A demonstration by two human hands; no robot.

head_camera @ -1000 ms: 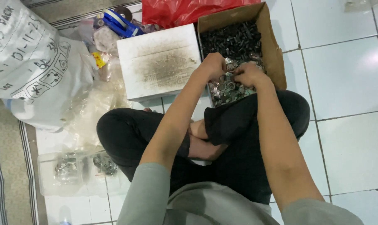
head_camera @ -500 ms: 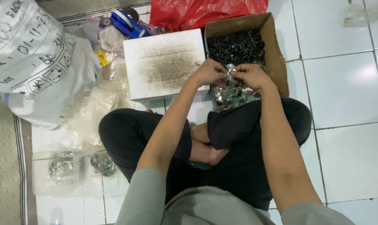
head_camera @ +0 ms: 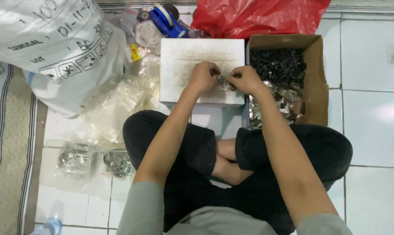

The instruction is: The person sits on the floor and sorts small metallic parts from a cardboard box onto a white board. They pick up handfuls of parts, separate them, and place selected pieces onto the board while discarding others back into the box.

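I sit cross-legged on a tiled floor. My left hand (head_camera: 204,76) and my right hand (head_camera: 244,79) meet over a white box (head_camera: 184,56) with a smudged top, and together they pinch a small metal part (head_camera: 223,80) between the fingertips. Just right of the hands stands a brown cardboard box (head_camera: 315,87) filled with several small dark and silvery metal parts (head_camera: 279,69). The part between my fingers is too small to make out in detail.
A large white printed sack (head_camera: 53,48) lies at the left, with clear plastic bags (head_camera: 118,104) beside it. Two small bags of metal parts (head_camera: 92,161) rest by my left knee. A red plastic bag (head_camera: 257,17) and a blue tape dispenser (head_camera: 166,21) lie behind the boxes.
Both hands have left the cardboard box and moved left to above the white box, carrying a small metal part. The view has shifted slightly.
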